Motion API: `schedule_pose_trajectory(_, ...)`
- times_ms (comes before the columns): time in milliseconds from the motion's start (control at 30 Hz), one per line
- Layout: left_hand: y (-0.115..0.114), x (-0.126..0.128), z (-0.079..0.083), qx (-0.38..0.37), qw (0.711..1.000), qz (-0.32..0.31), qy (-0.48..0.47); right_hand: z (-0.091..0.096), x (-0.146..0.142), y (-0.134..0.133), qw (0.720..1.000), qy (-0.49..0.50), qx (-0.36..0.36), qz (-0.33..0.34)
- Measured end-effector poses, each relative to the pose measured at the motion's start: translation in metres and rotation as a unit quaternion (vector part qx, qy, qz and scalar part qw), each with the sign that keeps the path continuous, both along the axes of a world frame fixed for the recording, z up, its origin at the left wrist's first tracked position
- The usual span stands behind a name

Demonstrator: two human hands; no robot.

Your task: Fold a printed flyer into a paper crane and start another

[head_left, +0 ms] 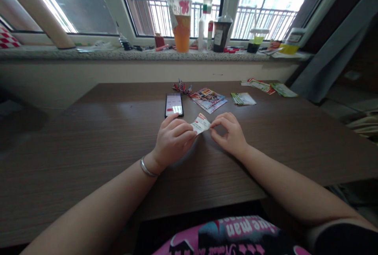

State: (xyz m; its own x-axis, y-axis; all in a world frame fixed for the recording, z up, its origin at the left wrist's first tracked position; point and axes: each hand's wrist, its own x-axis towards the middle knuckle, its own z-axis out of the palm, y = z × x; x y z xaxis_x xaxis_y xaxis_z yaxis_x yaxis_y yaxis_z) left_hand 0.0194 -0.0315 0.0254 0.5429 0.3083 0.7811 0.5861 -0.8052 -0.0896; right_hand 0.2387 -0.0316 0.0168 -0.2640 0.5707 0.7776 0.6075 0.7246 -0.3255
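Note:
A small white printed paper slip (201, 124) with red marks is held above the table between my two hands. My left hand (175, 137), with a silver bangle at the wrist, is closed on the slip's left side. Thumb and forefinger of my right hand (228, 131) pinch its right corner. Just beyond my left hand lies a phone (173, 104) with its screen lit. Colourful printed leaflets (209, 98) lie in a pile past the slip. Part of the slip is hidden by my left fingers.
Shiny red-and-blue wrappers (182, 87) lie behind the phone. Green-and-white cards (243, 98) and more packets (262, 86) are at the right on the brown table (118, 137). On the windowsill (132, 54) stand an orange drink cup (181, 30), a bottle (204, 26) and a dark cup (221, 34).

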Motion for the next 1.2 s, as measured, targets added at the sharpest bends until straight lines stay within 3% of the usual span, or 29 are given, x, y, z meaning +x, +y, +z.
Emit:
schedule_pose_trajectory(333, -0.0015, 0.0025, 0.0031, 0.063, 0.997, -0.012, 0.033, 0.0042, -0.0044, -0.0058, 0.995, -0.089, 0.044, 0.025)
schedule_pose_trajectory(700, -0.0032, 0.0021, 0.0046, 0.078, 0.996, -0.008, 0.043, 0.0031, -0.0044, -0.0059, 0.996, -0.075, 0.033, 0.026)
schedule_pose_trajectory(800, -0.0017, -0.0001, 0.0050, 0.081, 0.996, -0.007, 0.040, 0.0028, -0.0020, -0.0038, 0.997, -0.047, 0.018, 0.050)
schedule_pose_trajectory(933, 0.0029, -0.0045, 0.0032, 0.074, 0.997, 0.010, 0.027, 0.0042, 0.0016, -0.0024, 0.999, -0.006, 0.001, 0.032)
schedule_pose_trajectory(1200, 0.0051, -0.0042, 0.0006, 0.043, 0.999, 0.008, 0.024, 0.0023, -0.0034, -0.0052, 0.998, -0.064, -0.002, 0.026)
